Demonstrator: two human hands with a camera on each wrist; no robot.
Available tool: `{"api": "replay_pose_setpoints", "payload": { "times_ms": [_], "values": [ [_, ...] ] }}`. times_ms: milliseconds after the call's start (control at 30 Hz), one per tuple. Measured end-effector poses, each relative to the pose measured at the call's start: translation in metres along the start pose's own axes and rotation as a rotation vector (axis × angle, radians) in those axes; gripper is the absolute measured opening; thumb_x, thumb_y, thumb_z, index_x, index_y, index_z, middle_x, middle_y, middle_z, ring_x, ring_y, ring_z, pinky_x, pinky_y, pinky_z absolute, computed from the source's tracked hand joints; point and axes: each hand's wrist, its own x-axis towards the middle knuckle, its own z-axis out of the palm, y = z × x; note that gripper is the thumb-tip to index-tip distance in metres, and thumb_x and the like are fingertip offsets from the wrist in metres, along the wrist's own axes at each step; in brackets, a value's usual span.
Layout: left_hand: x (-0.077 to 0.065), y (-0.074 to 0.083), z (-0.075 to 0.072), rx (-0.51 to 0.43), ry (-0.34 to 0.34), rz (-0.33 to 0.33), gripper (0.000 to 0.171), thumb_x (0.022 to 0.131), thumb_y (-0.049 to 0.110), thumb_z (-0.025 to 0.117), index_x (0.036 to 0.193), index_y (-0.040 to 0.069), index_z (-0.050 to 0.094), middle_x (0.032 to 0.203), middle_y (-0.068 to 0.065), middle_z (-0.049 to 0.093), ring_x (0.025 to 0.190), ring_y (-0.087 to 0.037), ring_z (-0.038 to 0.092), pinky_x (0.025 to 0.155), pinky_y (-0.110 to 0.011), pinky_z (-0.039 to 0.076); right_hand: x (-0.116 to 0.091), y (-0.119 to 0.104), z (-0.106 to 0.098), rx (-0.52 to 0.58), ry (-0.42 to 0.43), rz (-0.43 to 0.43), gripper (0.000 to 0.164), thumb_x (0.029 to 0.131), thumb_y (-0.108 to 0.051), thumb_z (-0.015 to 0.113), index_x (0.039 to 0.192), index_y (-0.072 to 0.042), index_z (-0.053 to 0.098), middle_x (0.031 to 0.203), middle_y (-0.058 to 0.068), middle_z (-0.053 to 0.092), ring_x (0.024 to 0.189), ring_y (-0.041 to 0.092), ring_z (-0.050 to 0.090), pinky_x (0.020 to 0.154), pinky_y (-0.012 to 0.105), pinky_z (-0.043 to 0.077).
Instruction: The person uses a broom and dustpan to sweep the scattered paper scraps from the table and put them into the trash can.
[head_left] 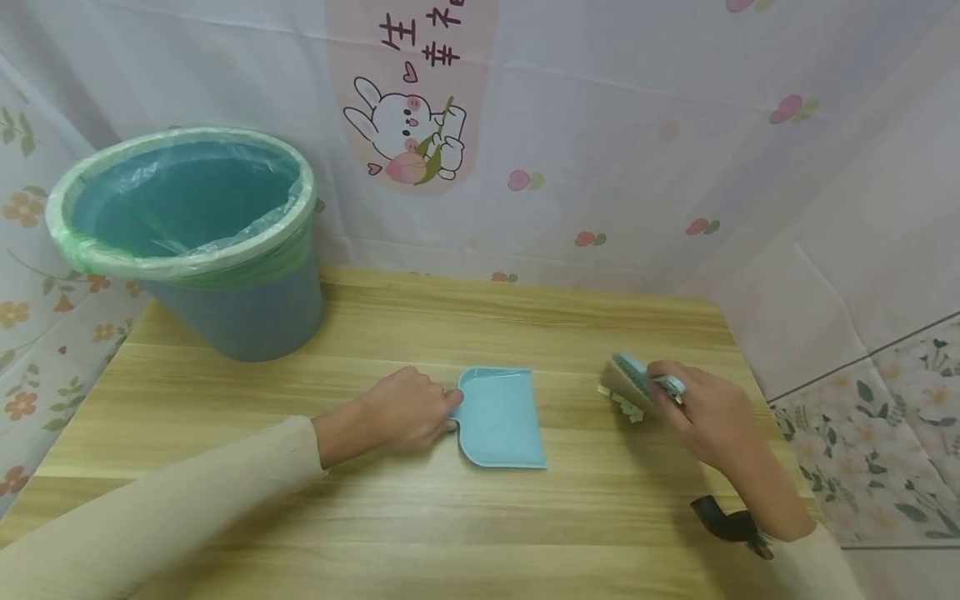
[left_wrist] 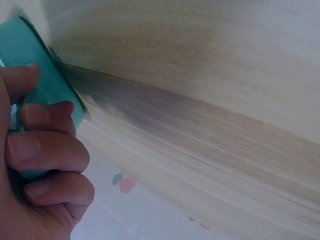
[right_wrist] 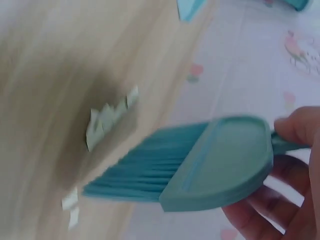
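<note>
A light-blue dustpan (head_left: 501, 421) lies on the wooden table with its wide lip facing right. My left hand (head_left: 411, 408) grips its handle, and in the left wrist view curled fingers (left_wrist: 50, 150) wrap round the handle. My right hand (head_left: 708, 417) holds a small hand brush (head_left: 632, 373) by its handle, tilted. In the right wrist view the blue bristles of the brush (right_wrist: 215, 160) hang just above the table, near a small heap of pale paper scraps (right_wrist: 107, 120). More scraps (right_wrist: 71, 205) lie apart from the heap. In the head view the brush partly hides the scraps (head_left: 626, 406).
A blue bucket (head_left: 240, 321) with a clear bag lining stands at the table's back left. Patterned cloth (head_left: 600, 150) hangs behind the wooden table (head_left: 465, 533). A black strap-like piece (head_left: 723, 518) sits by the right wrist.
</note>
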Motion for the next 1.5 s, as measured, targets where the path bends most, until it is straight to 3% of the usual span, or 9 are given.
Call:
{"api": "replay_pose_setpoints", "payload": {
  "times_ms": [100,233,500,700,800,967,1167,1500],
  "values": [
    [0.0,0.0,0.0,0.003,0.009,0.003,0.032,0.111,0.039,0.063,0.101,0.009,0.063,0.068,0.005,0.046,0.055,-0.01,0.043,0.05,-0.03,0.04,-0.002,0.01,-0.008,-0.046,-0.011,0.108,0.019,0.111,-0.023,0.058,0.113,-0.007,0.069,0.073,0.006,0.068,0.052,0.013,0.049,0.044,0.032,0.033],
    [-0.001,0.0,0.001,0.013,0.02,0.007,0.032,0.111,0.039,0.063,0.101,0.009,0.063,0.067,0.005,0.046,0.055,-0.01,0.042,0.05,-0.029,0.04,-0.008,0.025,-0.018,-0.111,-0.063,0.25,0.01,0.108,-0.014,0.059,0.108,-0.006,0.065,0.067,0.002,0.06,0.05,0.015,0.043,0.043,0.035,0.03],
    [-0.002,0.0,0.0,0.005,0.014,0.009,0.032,0.111,0.039,0.063,0.102,0.008,0.064,0.068,0.005,0.046,0.055,-0.01,0.042,0.05,-0.028,0.038,-0.026,0.046,-0.022,-0.213,-0.096,0.392,0.034,0.111,-0.022,0.052,0.08,-0.014,0.042,0.056,0.0,0.034,0.048,0.023,0.031,0.045,0.038,0.025],
    [-0.002,0.001,0.0,0.005,0.014,0.012,0.032,0.112,0.039,0.062,0.102,0.008,0.064,0.067,0.005,0.045,0.055,-0.009,0.041,0.049,-0.028,0.037,-0.031,0.045,-0.021,-0.195,-0.227,0.472,0.038,0.115,-0.029,0.046,0.082,-0.014,0.036,0.059,0.002,0.04,0.05,0.024,0.038,0.046,0.038,0.028],
    [-0.002,0.001,0.0,0.001,0.014,0.011,0.032,0.112,0.039,0.062,0.102,0.008,0.064,0.067,0.005,0.045,0.055,-0.009,0.04,0.049,-0.028,0.037,-0.026,0.04,-0.018,-0.159,-0.245,0.459,0.037,0.116,-0.028,0.046,0.082,-0.015,0.036,0.061,0.001,0.045,0.051,0.023,0.041,0.047,0.038,0.03],
    [-0.001,0.0,0.0,-0.001,0.01,0.011,0.032,0.112,0.039,0.062,0.102,0.008,0.063,0.066,0.005,0.044,0.054,-0.009,0.039,0.049,-0.028,0.037,-0.014,0.027,-0.007,-0.08,-0.187,0.382,0.03,0.115,-0.021,0.047,0.087,-0.013,0.044,0.06,0.001,0.05,0.051,0.018,0.045,0.046,0.036,0.031],
    [0.0,0.0,-0.001,0.0,0.008,0.018,0.033,0.112,0.039,0.062,0.103,0.008,0.063,0.067,0.005,0.043,0.055,-0.01,0.04,0.05,-0.029,0.039,0.004,0.003,0.003,0.004,-0.193,0.323,0.021,0.116,-0.018,0.047,0.096,-0.012,0.05,0.062,-0.002,0.049,0.055,0.014,0.05,0.05,0.035,0.033],
    [-0.001,-0.001,0.0,-0.002,0.013,0.014,0.032,0.111,0.038,0.063,0.101,0.007,0.062,0.067,0.004,0.043,0.054,-0.01,0.041,0.05,-0.03,0.041,0.027,-0.033,0.027,0.084,-0.144,0.126,0.006,0.109,-0.011,0.06,0.104,-0.009,0.058,0.067,-0.008,0.052,0.054,0.005,0.047,0.049,0.03,0.037]
  ]
}}
